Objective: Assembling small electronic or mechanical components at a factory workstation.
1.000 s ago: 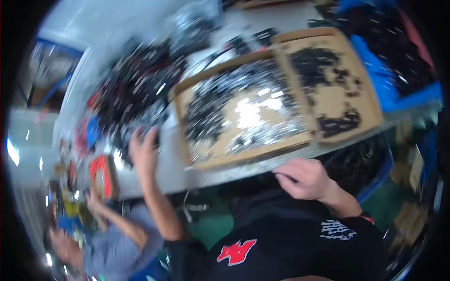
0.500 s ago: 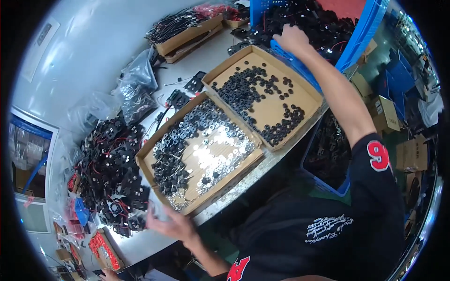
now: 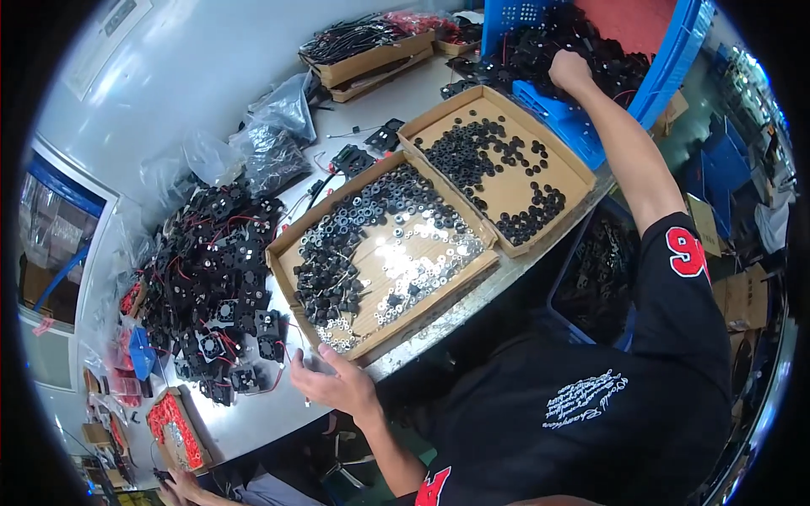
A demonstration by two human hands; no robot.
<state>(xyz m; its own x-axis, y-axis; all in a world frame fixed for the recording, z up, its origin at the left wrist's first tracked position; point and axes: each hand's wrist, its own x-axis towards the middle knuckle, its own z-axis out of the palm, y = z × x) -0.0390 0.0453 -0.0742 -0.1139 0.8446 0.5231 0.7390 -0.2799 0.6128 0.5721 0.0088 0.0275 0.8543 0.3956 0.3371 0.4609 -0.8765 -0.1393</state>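
My left hand [image 3: 335,386] is at the table's front edge, by the near corner of a cardboard tray [image 3: 396,331]. Its fingers are apart and nothing shows in them. The tray holds metal nuts and washers [image 3: 363,211] and small black-capped parts [image 3: 327,282]. My right hand [image 3: 572,72] reaches into a blue crate [image 3: 662,80], among black parts with wires [image 3: 540,46]; its fingers are hidden. Left of my left hand lies a heap of small black fan units [image 3: 215,270] with red wires.
A second cardboard tray [image 3: 580,181] holds loose black ring-shaped pieces [image 3: 472,148]. Behind are clear plastic bags [image 3: 274,143] and a box of black cables [image 3: 380,72]. A blue bin [image 3: 582,329] stands below the table edge. Another person's hand [image 3: 181,487] is near a box of red parts [image 3: 177,430].
The view has shifted, so the trays appear farther right. My right hand has reached farther into the crate. My left hand, blurred before, now shows spread fingers by the tray corner.
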